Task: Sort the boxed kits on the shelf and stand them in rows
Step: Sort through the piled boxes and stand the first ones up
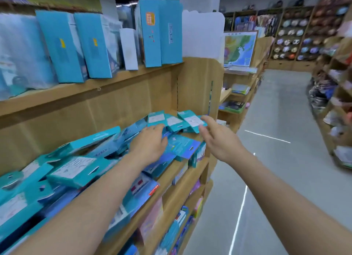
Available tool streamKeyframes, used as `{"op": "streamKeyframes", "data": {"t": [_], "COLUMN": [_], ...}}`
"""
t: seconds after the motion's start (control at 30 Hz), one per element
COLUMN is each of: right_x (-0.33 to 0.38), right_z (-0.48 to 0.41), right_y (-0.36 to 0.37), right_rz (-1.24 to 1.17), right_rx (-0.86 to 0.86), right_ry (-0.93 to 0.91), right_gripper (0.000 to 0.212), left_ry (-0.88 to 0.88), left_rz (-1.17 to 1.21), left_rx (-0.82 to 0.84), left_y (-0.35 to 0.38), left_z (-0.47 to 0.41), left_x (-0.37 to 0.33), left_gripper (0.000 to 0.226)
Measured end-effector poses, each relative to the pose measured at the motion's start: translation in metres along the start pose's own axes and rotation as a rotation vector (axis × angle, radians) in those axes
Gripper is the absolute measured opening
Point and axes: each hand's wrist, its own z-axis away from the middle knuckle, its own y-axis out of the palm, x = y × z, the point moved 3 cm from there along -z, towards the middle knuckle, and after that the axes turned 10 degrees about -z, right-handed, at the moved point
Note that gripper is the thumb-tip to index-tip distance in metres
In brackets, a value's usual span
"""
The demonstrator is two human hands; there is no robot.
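Several teal boxed kits [76, 171] lie in a loose, tumbled heap along the middle wooden shelf [192, 171]. At the shelf's far right end, a few small teal kits [172, 121] lean against the back panel. My left hand [150, 142] reaches over the heap, fingers straight, palm down on a flat kit [182, 146]. My right hand [217, 136] hovers just right of the leaning kits with relaxed fingers, its fingertips close to the rightmost kit [193, 120]; it holds nothing.
Tall blue boxes [150, 33] stand on the shelf above. A wooden end panel [200, 87] closes the shelf on the right. Lower shelves hold more packets. A grey aisle floor [282, 159] runs to the right, with stocked shelves on the far side and a map [239, 48].
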Motion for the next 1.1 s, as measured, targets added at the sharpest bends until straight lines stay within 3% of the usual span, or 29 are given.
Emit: {"op": "streamKeyframes", "data": {"t": [0.23, 0.43, 0.57, 0.67, 0.83, 1.0, 1.1], "right_x": [-0.095, -0.163, -0.175, -0.18, -0.182, -0.179, -0.174], "right_z": [-0.135, -0.229, -0.262, -0.277, -0.304, -0.325, -0.343], "right_y": [0.024, 0.057, 0.077, 0.096, 0.123, 0.129, 0.115], "right_rz": [-0.071, 0.085, 0.173, 0.213, 0.31, 0.157, -0.292], "right_rx": [0.128, 0.337, 0.503, 0.602, 0.703, 0.683, 0.673], "right_ry": [-0.023, -0.061, -0.086, -0.078, -0.158, -0.212, -0.028], "right_gripper": [0.044, 0.071, 0.098, 0.101, 0.106, 0.096, 0.072], "left_ry": [-0.014, -0.128, -0.222, -0.27, -0.37, -0.391, -0.369], "left_rz": [-0.077, -0.287, -0.329, -0.348, -0.248, -0.201, -0.143], "left_rx": [-0.046, 0.208, 0.322, 0.403, 0.38, 0.365, 0.334], "left_y": [0.046, 0.092, 0.111, 0.119, 0.121, 0.121, 0.119], "left_z": [-0.115, -0.186, -0.209, -0.214, -0.224, -0.231, -0.23], "left_x": [-0.021, -0.042, -0.048, -0.048, -0.059, -0.063, -0.057], "left_gripper": [0.03, 0.074, 0.086, 0.083, 0.071, 0.071, 0.064]}}
